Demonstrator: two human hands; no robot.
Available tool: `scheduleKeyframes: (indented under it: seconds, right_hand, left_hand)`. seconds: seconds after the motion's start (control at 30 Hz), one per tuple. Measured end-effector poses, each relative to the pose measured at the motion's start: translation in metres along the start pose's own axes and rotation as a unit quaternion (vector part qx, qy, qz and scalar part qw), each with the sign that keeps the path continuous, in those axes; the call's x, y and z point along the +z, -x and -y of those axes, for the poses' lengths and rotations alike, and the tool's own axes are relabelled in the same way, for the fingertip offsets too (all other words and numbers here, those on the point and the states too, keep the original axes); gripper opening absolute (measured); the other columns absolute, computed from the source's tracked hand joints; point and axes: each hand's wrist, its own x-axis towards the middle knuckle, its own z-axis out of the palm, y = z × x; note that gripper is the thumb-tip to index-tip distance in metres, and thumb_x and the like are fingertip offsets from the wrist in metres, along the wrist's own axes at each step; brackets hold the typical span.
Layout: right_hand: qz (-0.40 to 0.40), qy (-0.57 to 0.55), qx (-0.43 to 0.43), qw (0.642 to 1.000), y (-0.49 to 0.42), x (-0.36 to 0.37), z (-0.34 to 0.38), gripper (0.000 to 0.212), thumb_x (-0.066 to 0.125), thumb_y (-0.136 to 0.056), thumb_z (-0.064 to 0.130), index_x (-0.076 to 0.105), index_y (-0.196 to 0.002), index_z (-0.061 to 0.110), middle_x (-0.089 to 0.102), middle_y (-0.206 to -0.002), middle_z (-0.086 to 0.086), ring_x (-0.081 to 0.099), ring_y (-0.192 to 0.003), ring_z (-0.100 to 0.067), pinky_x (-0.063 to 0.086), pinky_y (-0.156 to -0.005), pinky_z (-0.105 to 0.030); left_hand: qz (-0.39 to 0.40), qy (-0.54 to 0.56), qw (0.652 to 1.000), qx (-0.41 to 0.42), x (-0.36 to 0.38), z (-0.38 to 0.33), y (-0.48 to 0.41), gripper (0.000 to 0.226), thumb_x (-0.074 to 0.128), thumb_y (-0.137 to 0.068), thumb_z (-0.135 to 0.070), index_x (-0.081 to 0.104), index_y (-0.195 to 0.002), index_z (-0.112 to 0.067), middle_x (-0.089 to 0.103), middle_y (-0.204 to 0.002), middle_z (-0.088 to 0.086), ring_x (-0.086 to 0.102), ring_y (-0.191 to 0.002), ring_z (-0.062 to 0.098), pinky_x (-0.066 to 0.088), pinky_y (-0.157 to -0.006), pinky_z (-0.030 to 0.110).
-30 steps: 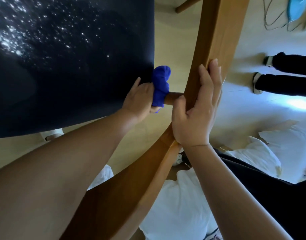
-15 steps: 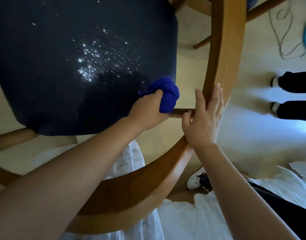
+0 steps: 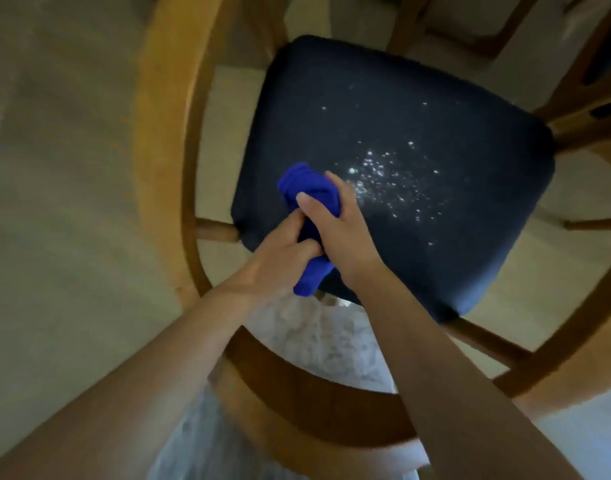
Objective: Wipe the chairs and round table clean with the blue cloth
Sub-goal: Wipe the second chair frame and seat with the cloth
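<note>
Nearest the person, below the seat's near edge, a curved honey-coloured wooden backrest rail (image 3: 297,393) swept round from left to right. A white, faintly patterned garment (image 3: 317,341) showed in the gap between the rail and the seat. Both bare forearms reached over the rail toward the dark navy padded chair seat (image 3: 435,254).

The left hand (image 3: 279,254) sat at the seat's near-left corner, its fingers curled round the lower part of the bunched bright blue cloth (image 3: 305,187). The right hand (image 3: 338,233) lay just beside it and touching it, thumb and fingers wrapped over the cloth's upper bundle. The cloth rested on the near-left part of the seat, its lower end reaching the seat's near edge.

Just right of the cloth, toward the seat's middle, a scatter of small white specks (image 3: 387,174) lay on the navy surface. A short wooden rung (image 3: 215,232) joined the seat's left side to the frame. The pale floor (image 3: 54,202) spread left of the seat, and beyond its far edge stood blurred wooden legs of other furniture (image 3: 408,26).
</note>
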Motion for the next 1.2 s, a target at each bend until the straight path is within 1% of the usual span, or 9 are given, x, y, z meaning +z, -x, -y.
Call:
scheduleKeyframes:
  seconds: [0.13, 0.23, 0.3, 0.53, 0.67, 0.8, 0.93, 1.1, 1.2]
  right_hand:
    - [0.078, 0.044, -0.017, 0.996, -0.017, 0.052, 0.015, 0.021, 0.053, -0.092, 0.034, 0.053, -0.111, 0.025, 0.063, -0.099, 0.007, 0.061, -0.088, -0.006, 0.05, -0.079, -0.026]
    - [0.01, -0.019, -0.045, 0.999, -0.023, 0.088, 0.01, 0.02, 0.049, -0.095, 0.034, 0.058, -0.104, 0.02, 0.065, -0.097, 0.002, 0.062, -0.086, -0.01, 0.052, -0.08, -0.029]
    - [0.031, -0.072, -0.042, 0.996, -0.024, 0.111, 0.002, 0.025, 0.045, -0.096, 0.035, 0.056, -0.115, 0.023, 0.064, -0.106, 0.002, 0.061, -0.097, -0.013, 0.05, -0.09, -0.035]
    - [0.081, -0.131, 0.053, 0.987, -0.04, 0.16, -0.051, 0.039, 0.043, -0.089, 0.051, 0.059, -0.114, 0.025, 0.066, -0.109, -0.002, 0.061, -0.104, -0.02, 0.047, -0.095, -0.042]
    - [0.088, -0.044, 0.078, 0.992, -0.068, 0.166, -0.076, 0.041, 0.044, -0.095, 0.043, 0.049, -0.128, 0.019, 0.06, -0.112, 0.009, 0.057, -0.097, 0.008, 0.044, -0.093, -0.015]
    - [0.013, -0.019, 0.084, 0.996, -0.098, 0.166, -0.085, 0.017, 0.05, -0.092, 0.03, 0.06, -0.08, 0.021, 0.061, -0.071, 0.003, 0.058, -0.07, -0.014, 0.051, -0.075, -0.037]
    - [0.014, -0.089, 0.123, 0.988, -0.09, 0.172, -0.081, 0.021, 0.054, -0.086, 0.023, 0.057, -0.066, 0.026, 0.056, -0.067, 0.001, 0.052, -0.07, -0.021, 0.048, -0.078, -0.046]
    - [0.08, -0.173, 0.089, 0.978, -0.067, 0.17, -0.054, 0.036, 0.043, -0.097, 0.027, 0.062, -0.067, 0.022, 0.059, -0.066, 0.001, 0.055, -0.069, -0.018, 0.047, -0.068, -0.032]
    - [0.094, -0.13, 0.073, 0.984, -0.069, 0.171, -0.047, 0.033, 0.042, -0.099, 0.021, 0.058, -0.07, 0.023, 0.058, -0.065, 0.007, 0.058, -0.06, 0.003, 0.046, -0.063, -0.012]
  left_hand:
    - [-0.115, -0.103, 0.988, 0.012, -0.041, 0.002, 0.029, 0.013, 0.049, -0.08, -0.011, 0.056, -0.09, -0.016, 0.059, -0.078, 0.0, 0.057, -0.074, 0.01, 0.046, -0.067, 0.027]
    - [-0.285, -0.421, 0.858, 0.077, -0.075, 0.012, 0.047, 0.049, 0.048, -0.079, -0.037, 0.059, -0.116, -0.008, 0.054, -0.126, 0.01, 0.038, -0.124, 0.024, 0.035, -0.104, 0.037]
    - [-0.371, -0.464, 0.8, 0.084, -0.094, 0.017, 0.047, 0.06, 0.042, -0.083, -0.036, 0.047, -0.132, -0.003, 0.041, -0.141, 0.019, 0.02, -0.135, 0.032, 0.024, -0.11, 0.05]
    - [-0.404, -0.387, 0.828, 0.027, -0.115, 0.041, 0.018, 0.057, 0.033, -0.094, -0.033, 0.023, -0.146, -0.014, 0.018, -0.154, 0.017, 0.028, -0.136, 0.033, 0.022, -0.111, 0.036]
    - [-0.428, -0.396, 0.811, 0.042, -0.121, 0.047, 0.016, 0.056, 0.034, -0.093, -0.034, 0.02, -0.145, -0.019, 0.016, -0.154, 0.012, 0.026, -0.135, 0.025, 0.011, -0.106, 0.011]
    - [-0.433, -0.406, 0.801, 0.073, -0.119, 0.053, 0.012, 0.053, 0.038, -0.094, -0.029, 0.023, -0.143, -0.015, 0.019, -0.151, 0.018, 0.028, -0.132, 0.026, 0.01, -0.108, 0.009]
    - [-0.432, -0.399, 0.805, 0.079, -0.121, 0.054, 0.012, 0.052, 0.038, -0.094, -0.028, 0.023, -0.142, -0.017, 0.02, -0.15, 0.019, 0.03, -0.131, 0.026, 0.013, -0.107, 0.01]
    - [-0.43, -0.398, 0.808, 0.064, -0.12, 0.053, 0.012, 0.053, 0.038, -0.094, -0.031, 0.021, -0.143, -0.019, 0.02, -0.151, 0.018, 0.031, -0.132, 0.028, 0.013, -0.106, 0.011]
    - [-0.437, -0.401, 0.802, 0.072, -0.119, 0.052, 0.013, 0.052, 0.037, -0.094, -0.03, 0.023, -0.143, -0.015, 0.021, -0.15, 0.02, 0.033, -0.13, 0.03, 0.015, -0.107, 0.013]
